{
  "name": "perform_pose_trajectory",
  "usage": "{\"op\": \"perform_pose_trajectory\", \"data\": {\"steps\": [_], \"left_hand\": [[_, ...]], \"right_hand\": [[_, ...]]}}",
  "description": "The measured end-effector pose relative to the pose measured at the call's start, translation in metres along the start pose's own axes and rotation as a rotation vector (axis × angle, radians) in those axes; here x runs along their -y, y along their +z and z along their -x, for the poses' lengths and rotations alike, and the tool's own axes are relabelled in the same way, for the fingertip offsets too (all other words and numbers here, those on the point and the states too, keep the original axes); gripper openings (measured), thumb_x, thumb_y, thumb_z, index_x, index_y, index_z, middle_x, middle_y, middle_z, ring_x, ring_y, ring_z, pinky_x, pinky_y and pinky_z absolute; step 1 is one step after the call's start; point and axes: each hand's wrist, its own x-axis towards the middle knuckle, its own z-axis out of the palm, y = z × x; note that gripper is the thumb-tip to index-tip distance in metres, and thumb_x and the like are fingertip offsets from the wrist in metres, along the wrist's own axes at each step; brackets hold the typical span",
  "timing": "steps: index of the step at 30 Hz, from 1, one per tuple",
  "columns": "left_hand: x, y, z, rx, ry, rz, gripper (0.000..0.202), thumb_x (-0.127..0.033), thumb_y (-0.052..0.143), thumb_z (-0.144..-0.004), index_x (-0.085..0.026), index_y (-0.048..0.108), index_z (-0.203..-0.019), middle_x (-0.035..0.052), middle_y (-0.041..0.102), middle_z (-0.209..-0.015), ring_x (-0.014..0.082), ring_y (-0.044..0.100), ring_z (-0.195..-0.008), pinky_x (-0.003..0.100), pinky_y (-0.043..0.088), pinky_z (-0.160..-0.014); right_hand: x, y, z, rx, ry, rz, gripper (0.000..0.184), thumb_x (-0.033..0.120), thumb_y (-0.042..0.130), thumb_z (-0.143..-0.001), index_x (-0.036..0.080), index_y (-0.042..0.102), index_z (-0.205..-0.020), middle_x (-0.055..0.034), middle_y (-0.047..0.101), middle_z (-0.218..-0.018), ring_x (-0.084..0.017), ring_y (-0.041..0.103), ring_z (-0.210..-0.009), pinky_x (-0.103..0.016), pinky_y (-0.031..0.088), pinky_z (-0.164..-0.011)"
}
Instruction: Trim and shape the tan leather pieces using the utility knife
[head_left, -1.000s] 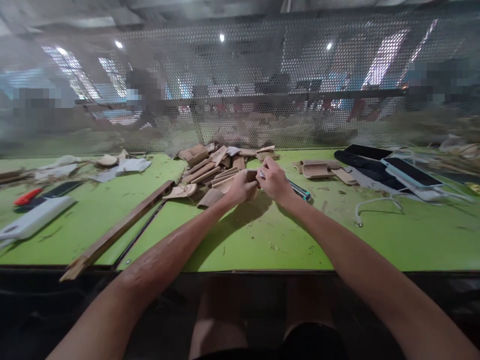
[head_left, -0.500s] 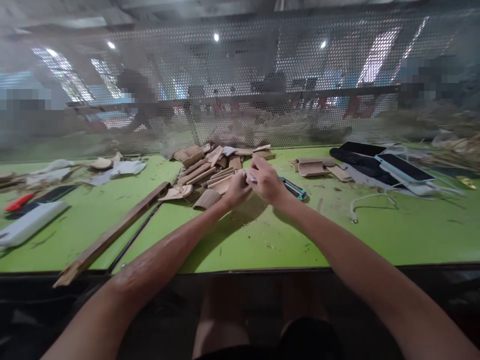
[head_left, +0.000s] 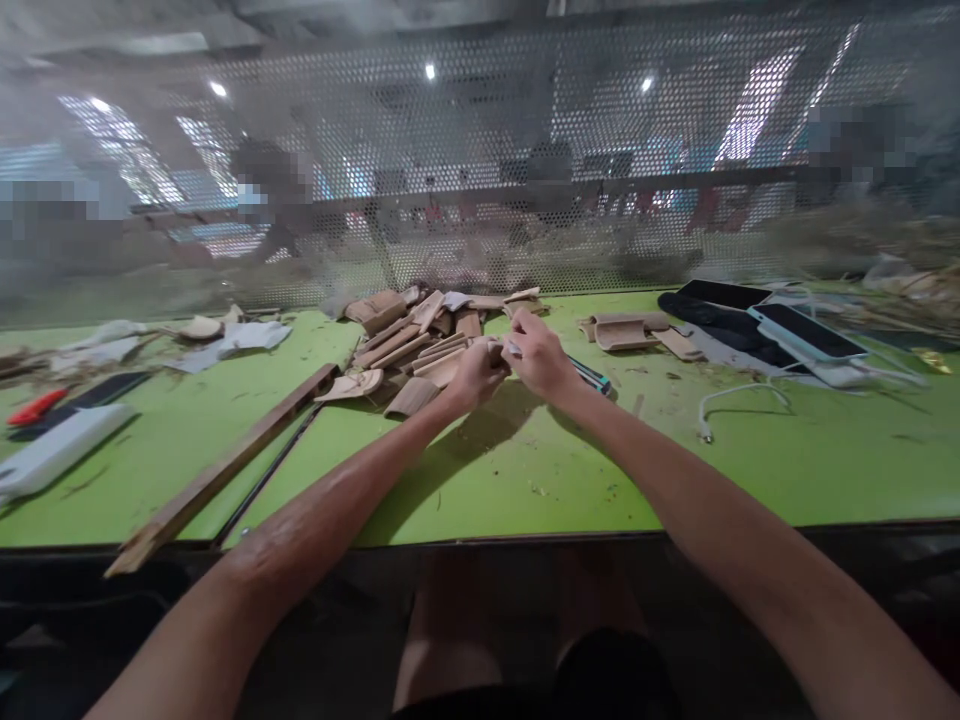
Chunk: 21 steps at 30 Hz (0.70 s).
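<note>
Both my hands meet over the green table [head_left: 525, 480], just in front of a heap of tan curved wooden pieces [head_left: 420, 335]. My left hand [head_left: 474, 375] is closed on one tan piece [head_left: 495, 350]. My right hand [head_left: 541, 357] is closed too, pinching a small light-coloured tool against that piece; I cannot make out what it is. A teal-handled utility knife [head_left: 592, 375] lies on the table right behind my right wrist.
A long wooden slat [head_left: 225, 465] runs diagonally at the left. A white power bank [head_left: 52, 450], a red tool [head_left: 34, 407] and paper scraps lie far left. More tan pieces [head_left: 630, 332], phones [head_left: 802, 335] and a white cable [head_left: 739, 400] are at the right. Perforated metal screen behind.
My two hands have stayed together on the piece, shifting slightly up and back toward the heap. The view has drifted a little.
</note>
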Motion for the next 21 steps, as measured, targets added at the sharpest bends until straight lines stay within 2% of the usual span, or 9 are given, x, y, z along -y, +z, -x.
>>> {"op": "perform_pose_trajectory", "data": {"steps": [3,8,12,16,21], "left_hand": [[-0.001,-0.001,0.001,-0.089,-0.023,0.057,0.017,-0.012,0.063,-0.063,-0.018,0.047,-0.062,-0.0008,0.053,-0.065,0.0124,0.044,-0.067,0.023,0.035,-0.059],[-0.01,-0.005,0.001,0.064,-0.064,0.139,0.01,-0.014,0.055,-0.067,-0.018,0.047,-0.062,-0.0029,0.048,-0.058,0.0094,0.039,-0.057,0.022,0.03,-0.053],[-0.014,-0.006,0.003,-0.04,-0.021,0.112,0.01,-0.017,0.058,-0.063,-0.018,0.049,-0.065,-0.0008,0.053,-0.066,0.0106,0.042,-0.063,0.023,0.033,-0.056],[-0.017,-0.006,0.007,0.065,-0.04,0.184,0.004,-0.018,0.053,-0.066,-0.018,0.05,-0.069,-0.0019,0.051,-0.062,0.0097,0.039,-0.058,0.023,0.031,-0.055],[-0.023,-0.01,0.009,0.038,-0.026,0.143,0.01,-0.017,0.058,-0.065,-0.018,0.048,-0.065,-0.0018,0.049,-0.062,0.0098,0.04,-0.059,0.023,0.032,-0.054]], "right_hand": [[0.008,0.001,-0.002,0.003,-0.069,-0.034,0.021,0.017,0.048,-0.094,0.02,0.058,-0.076,-0.0087,0.054,-0.094,-0.021,0.048,-0.089,-0.035,0.043,-0.08],[0.004,0.003,-0.002,0.007,0.039,-0.042,0.022,0.016,0.048,-0.092,0.021,0.058,-0.073,-0.0081,0.054,-0.092,-0.019,0.047,-0.082,-0.034,0.044,-0.076],[-0.001,0.004,-0.001,0.01,0.001,-0.061,0.023,0.017,0.047,-0.093,0.021,0.058,-0.074,-0.0095,0.056,-0.095,-0.02,0.049,-0.086,-0.035,0.045,-0.079],[-0.002,0.003,0.001,0.01,0.023,-0.058,0.023,0.017,0.046,-0.093,0.021,0.055,-0.071,-0.0086,0.053,-0.092,-0.019,0.048,-0.082,-0.034,0.044,-0.076],[-0.002,0.002,0.003,-0.018,-0.041,-0.097,0.025,0.022,0.044,-0.097,0.021,0.056,-0.076,-0.0089,0.054,-0.094,-0.02,0.049,-0.087,-0.035,0.044,-0.079]]}}
